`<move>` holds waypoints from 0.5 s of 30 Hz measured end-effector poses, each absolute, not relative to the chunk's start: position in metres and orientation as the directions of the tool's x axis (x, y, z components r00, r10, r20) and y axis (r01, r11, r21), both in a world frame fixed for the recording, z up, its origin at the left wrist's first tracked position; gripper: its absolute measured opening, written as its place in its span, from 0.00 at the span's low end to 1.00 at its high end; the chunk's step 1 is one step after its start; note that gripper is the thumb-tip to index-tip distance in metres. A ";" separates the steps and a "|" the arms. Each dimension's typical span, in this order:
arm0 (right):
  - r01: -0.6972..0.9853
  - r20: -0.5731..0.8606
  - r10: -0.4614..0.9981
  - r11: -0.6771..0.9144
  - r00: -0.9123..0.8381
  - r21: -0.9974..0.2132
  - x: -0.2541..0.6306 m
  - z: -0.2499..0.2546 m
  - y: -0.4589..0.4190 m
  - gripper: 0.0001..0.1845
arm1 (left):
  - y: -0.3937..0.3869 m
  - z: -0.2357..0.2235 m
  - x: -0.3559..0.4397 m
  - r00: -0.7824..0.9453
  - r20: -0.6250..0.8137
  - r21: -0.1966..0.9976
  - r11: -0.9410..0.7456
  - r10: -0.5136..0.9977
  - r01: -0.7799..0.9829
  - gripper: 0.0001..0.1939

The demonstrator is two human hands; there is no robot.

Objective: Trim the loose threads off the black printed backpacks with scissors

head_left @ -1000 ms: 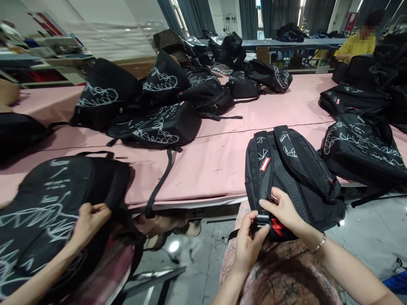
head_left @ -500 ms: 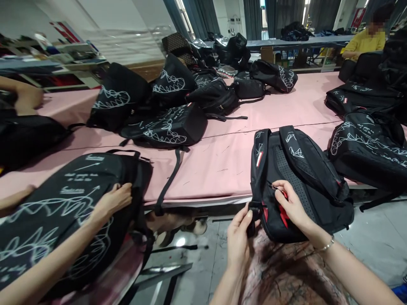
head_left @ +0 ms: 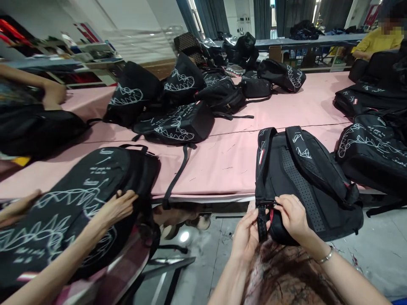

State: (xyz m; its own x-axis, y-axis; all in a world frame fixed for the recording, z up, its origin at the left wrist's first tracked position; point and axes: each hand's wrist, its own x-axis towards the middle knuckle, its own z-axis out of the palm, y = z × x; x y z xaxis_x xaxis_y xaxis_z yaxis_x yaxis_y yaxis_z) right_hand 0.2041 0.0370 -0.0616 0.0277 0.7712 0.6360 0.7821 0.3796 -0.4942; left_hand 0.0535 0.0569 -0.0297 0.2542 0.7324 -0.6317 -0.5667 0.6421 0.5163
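A black backpack (head_left: 280, 169) lies back panel up at the table's edge, its shoulder straps bearing white scribbled drawings and a red and white label. My left hand (head_left: 248, 233) is closed on a black webbing strap (head_left: 262, 224) at the bag's lower left corner, just below a dark buckle (head_left: 262, 202). On the other side of that strap, my right hand (head_left: 294, 216) pinches a small dark thing whose kind I cannot make out; its end reaches to the buckle. A bit of red shows between my hands.
On the left, a co-worker's hands rest on another black backpack (head_left: 95, 178). Several more black backpacks (head_left: 184, 123) lie across the pink table (head_left: 219, 169); another backpack (head_left: 369, 144) sits close on the right. A person in yellow (head_left: 378, 42) is at the back.
My right hand first moved off the strap, then came back to the buckle. My left hand let the strap hang, then took it lower down. The view has shifted left.
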 end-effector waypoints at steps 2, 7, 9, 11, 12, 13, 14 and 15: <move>0.786 0.642 0.765 0.369 0.046 -0.496 0.204 -0.062 0.037 0.09 | 0.055 -0.029 0.055 0.251 -0.624 0.521 0.634 0.740 -0.572 0.04; 0.809 0.653 0.756 0.363 0.035 -0.463 0.203 -0.064 0.033 0.08 | 0.054 -0.029 0.059 0.250 -0.614 0.511 0.618 0.749 -0.597 0.03; 0.820 0.650 0.760 0.363 0.015 -0.443 0.202 -0.064 0.033 0.09 | 0.053 -0.030 0.060 0.267 -0.597 0.506 0.613 0.757 -0.607 0.04; 0.828 0.636 0.772 0.355 0.002 -0.434 0.201 -0.062 0.033 0.09 | 0.051 -0.032 0.061 0.281 -0.580 0.501 0.607 0.764 -0.616 0.05; 0.833 0.625 0.780 0.346 0.000 -0.432 0.200 -0.062 0.033 0.10 | 0.051 -0.033 0.062 0.282 -0.574 0.502 0.602 0.769 -0.621 0.05; 0.839 0.615 0.788 0.334 0.001 -0.430 0.199 -0.061 0.033 0.10 | 0.050 -0.034 0.062 0.279 -0.569 0.505 0.597 0.773 -0.624 0.06; 0.847 0.607 0.794 0.318 0.007 -0.427 0.198 -0.060 0.033 0.10 | 0.049 -0.035 0.063 0.272 -0.565 0.511 0.590 0.779 -0.626 0.06; 0.854 0.603 0.798 0.302 0.018 -0.424 0.197 -0.059 0.032 0.10 | 0.049 -0.036 0.063 0.267 -0.562 0.518 0.584 0.783 -0.625 0.07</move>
